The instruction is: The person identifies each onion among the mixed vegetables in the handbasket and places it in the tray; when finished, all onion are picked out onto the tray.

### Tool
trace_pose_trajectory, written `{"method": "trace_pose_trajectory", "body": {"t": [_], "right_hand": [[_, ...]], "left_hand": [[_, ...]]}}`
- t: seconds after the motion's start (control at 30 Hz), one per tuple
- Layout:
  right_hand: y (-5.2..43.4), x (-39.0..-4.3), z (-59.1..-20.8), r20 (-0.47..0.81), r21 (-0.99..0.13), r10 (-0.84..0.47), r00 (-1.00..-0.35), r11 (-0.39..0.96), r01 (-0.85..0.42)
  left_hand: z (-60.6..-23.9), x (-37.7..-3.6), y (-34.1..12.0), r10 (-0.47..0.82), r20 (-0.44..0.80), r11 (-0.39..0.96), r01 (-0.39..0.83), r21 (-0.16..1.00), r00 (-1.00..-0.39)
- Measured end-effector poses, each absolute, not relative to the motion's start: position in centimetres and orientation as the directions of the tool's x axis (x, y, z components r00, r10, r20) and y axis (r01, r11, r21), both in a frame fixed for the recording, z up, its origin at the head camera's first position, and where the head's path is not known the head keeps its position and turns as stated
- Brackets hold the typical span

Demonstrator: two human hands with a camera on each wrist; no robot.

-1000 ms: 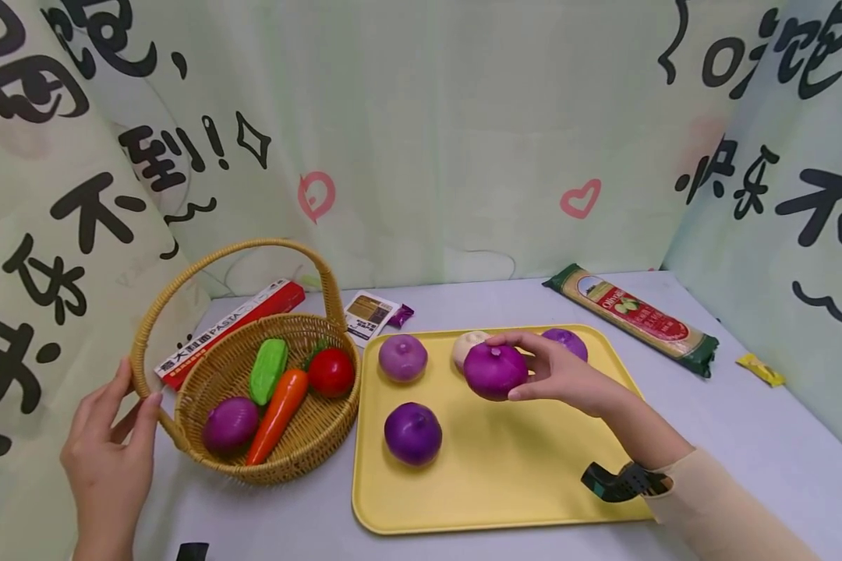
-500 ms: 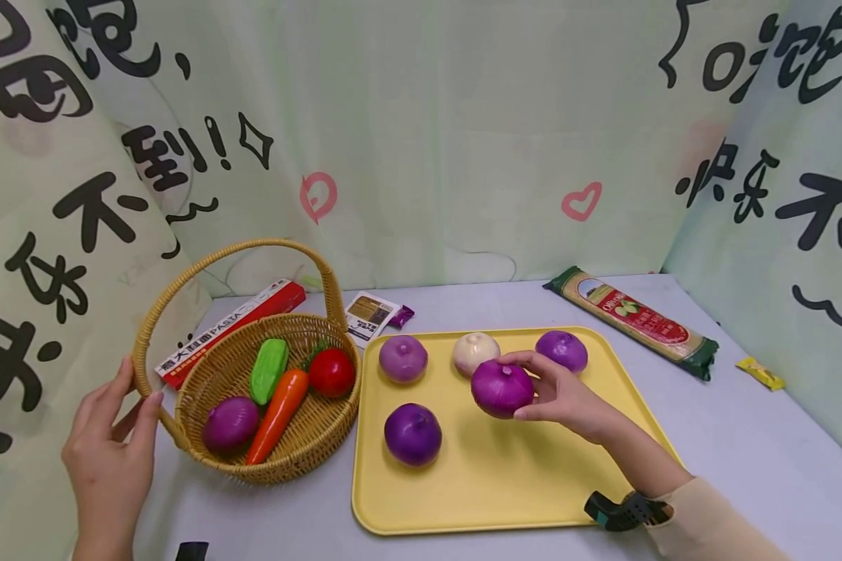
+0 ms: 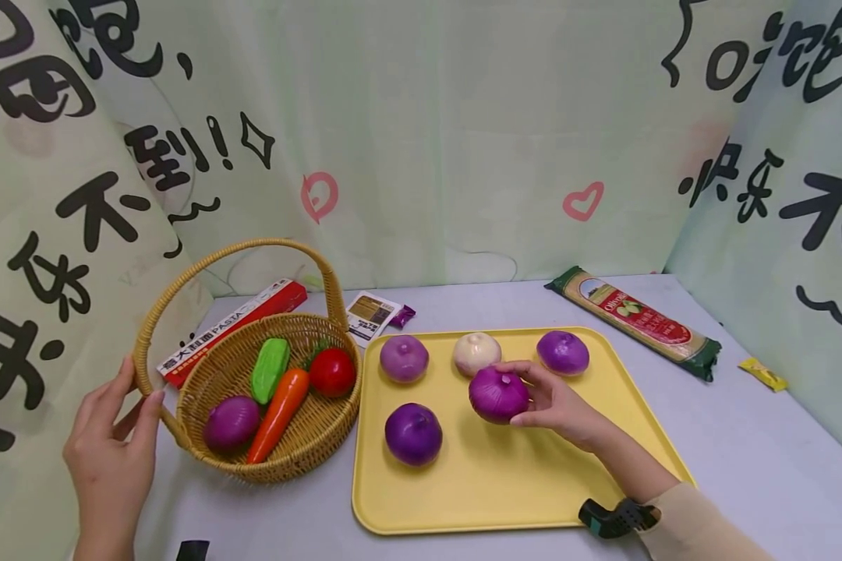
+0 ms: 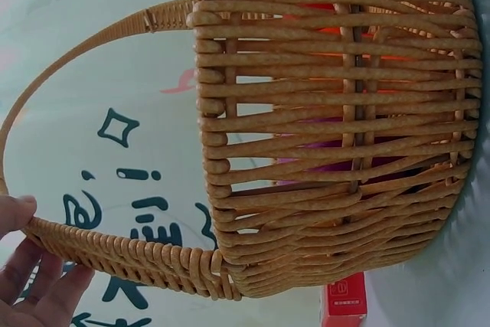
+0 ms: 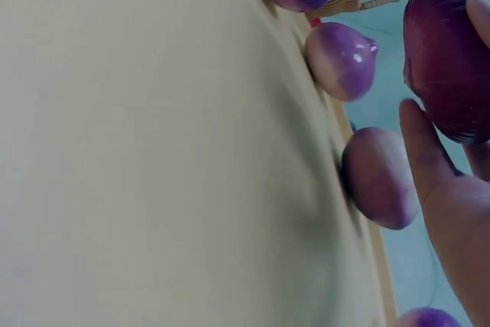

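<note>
Purple onion (image 3: 498,394) sits near the middle of the yellow tray (image 3: 505,491), just in front of the pale onion (image 3: 476,352). Right hand (image 3: 557,405) grips it from the right side, thumb and fingers curled round it; the right wrist view shows the thumb (image 5: 423,143) against its skin. Whether it rests fully on the tray or is slightly lifted cannot be told.

4 more onions on the tray: a light purple one (image 3: 404,358) at the back left, the pale one at back centre, a purple one (image 3: 564,351) at back right, a dark purple one (image 3: 413,433) at front left, apart from each other.

Left of the tray, touching or just beside it, a wicker basket (image 3: 323,444) with a hoop handle. Left hand (image 3: 108,460) rests at the handle's base on the left rim, fingers straight and slightly apart, thumb (image 4: 15,212) against the weave. Inside: a purple onion (image 3: 231,423), a carrot (image 3: 278,413), a green vegetable (image 3: 270,368), a tomato (image 3: 332,372).

Behind the basket, a red and white box (image 3: 231,321) marked "PASTA". Next to it a small printed packet (image 3: 370,314), text too small to read, and a purple wrapper (image 3: 401,315). At back right, a long spaghetti pack (image 3: 631,318), label appears to read "Olivoila". Further right, a small yellow sachet (image 3: 762,373). Backdrop cloth carries large black Chinese characters and pink hearts.
</note>
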State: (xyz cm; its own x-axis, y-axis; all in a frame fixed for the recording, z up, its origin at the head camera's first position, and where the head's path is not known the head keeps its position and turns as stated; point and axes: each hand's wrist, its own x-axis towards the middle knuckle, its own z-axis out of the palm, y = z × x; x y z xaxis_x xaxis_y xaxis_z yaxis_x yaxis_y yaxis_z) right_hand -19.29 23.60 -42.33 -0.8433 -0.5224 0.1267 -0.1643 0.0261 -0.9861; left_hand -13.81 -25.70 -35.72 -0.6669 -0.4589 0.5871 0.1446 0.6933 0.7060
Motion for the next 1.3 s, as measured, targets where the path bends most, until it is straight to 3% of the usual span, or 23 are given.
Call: {"method": "trace_pose_trajectory", "body": {"t": [0.23,0.57,1.07,1.3], "right_hand": [[23.7,-19.9,-43.4,0.105,-0.987,-0.568,-0.816,0.041,-0.156],[24.4,-20.3,-43.6,-0.094,-0.968,-0.641,-0.762,0.238,-0.081],[24.4,-20.6,-43.3,-0.114,-0.931,-0.658,-0.745,0.332,-0.151],[24.6,-20.6,-43.5,-0.1,-0.937,-0.708,-0.699,0.304,-0.175]], "left_hand": [[-35.8,-13.9,-25.6,-0.461,0.576,0.704,0.117,0.701,-0.675],[-35.8,-13.8,-25.8,-0.456,0.595,0.705,0.139,0.695,-0.662],[-35.8,-13.9,-25.7,-0.468,0.573,0.712,0.097,0.695,-0.672],[-35.7,-13.9,-25.8,-0.459,0.59,0.715,0.118,0.689,-0.664]]}}
